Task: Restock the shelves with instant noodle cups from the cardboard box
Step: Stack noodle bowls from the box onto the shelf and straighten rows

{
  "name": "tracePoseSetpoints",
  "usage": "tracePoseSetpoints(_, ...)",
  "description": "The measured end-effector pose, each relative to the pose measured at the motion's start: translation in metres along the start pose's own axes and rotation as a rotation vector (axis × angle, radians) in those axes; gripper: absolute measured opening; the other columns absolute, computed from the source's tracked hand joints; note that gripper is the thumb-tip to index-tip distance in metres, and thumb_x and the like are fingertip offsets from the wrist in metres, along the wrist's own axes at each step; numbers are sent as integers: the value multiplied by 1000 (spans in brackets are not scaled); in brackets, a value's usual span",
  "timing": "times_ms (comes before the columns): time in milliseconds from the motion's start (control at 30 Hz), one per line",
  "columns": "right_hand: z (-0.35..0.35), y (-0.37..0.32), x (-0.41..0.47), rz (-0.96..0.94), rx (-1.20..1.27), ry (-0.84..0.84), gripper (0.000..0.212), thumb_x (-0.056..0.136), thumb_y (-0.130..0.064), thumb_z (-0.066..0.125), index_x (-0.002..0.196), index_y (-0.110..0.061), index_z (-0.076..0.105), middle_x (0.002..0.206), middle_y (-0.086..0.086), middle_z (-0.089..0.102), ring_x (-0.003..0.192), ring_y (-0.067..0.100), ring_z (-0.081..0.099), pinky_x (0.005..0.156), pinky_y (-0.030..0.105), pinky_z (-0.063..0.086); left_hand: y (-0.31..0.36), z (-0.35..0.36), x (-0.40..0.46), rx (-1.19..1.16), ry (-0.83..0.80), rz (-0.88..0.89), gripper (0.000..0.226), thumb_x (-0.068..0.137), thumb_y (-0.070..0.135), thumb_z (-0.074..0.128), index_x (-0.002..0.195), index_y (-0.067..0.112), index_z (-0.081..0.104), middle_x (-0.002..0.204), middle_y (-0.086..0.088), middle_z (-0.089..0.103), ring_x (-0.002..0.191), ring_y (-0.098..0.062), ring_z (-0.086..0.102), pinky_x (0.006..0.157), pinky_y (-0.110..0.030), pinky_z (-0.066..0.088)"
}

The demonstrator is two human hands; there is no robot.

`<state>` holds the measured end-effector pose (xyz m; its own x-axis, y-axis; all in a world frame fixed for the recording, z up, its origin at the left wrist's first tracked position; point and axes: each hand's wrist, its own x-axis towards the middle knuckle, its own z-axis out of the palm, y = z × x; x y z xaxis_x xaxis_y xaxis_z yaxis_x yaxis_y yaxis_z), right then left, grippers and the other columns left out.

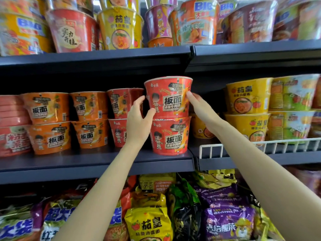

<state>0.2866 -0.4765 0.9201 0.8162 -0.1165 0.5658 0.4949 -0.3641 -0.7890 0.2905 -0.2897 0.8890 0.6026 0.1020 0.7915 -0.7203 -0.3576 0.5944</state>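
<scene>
The middle shelf (97, 164) is shown largely stocked; the cardboard box is out of view, so the remainder cannot be judged. The upper red cup (169, 98) appears seated on the lower red cup (169, 136), held in the curled grip of the left hand (139, 119), with straight fingers of the right hand (199, 106) pressed against it.

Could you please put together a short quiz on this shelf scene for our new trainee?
1. True or false: the upper red cup stands directly on the shelf board.
2. Which cups stand just left of the red stacks? A orange, B yellow, C purple.
3. How many hands touch the upper red cup?
Key: 1 false, it sits on the lower red cup. 2 A, the orange cups. 3 two: left hand and right hand.
</scene>
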Motion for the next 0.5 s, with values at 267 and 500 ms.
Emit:
tracePoseSetpoints(267, -2, -1, -13, -142, -76, -14, 58, 95, -37, 52, 145, -16, 30, 134, 0, 52, 98, 5, 53, 66, 13, 42, 3, 11, 6, 3, -88, -41, 73, 85, 30, 67, 146, 22, 26, 144, 0, 44, 119, -10, 48, 93, -28, 42)
tracePoseSetpoints(500, -7, 3, -11, -112, -64, -93, 63, 93, -30, 58, 146, -19, 26, 135, 5, 52, 99, 10, 56, 86, 30, 50, -5, 8, 5, -6, -42, -30, 69, 81, 29, 71, 140, 25, 35, 139, 0, 48, 111, -12, 53, 79, -19, 43)
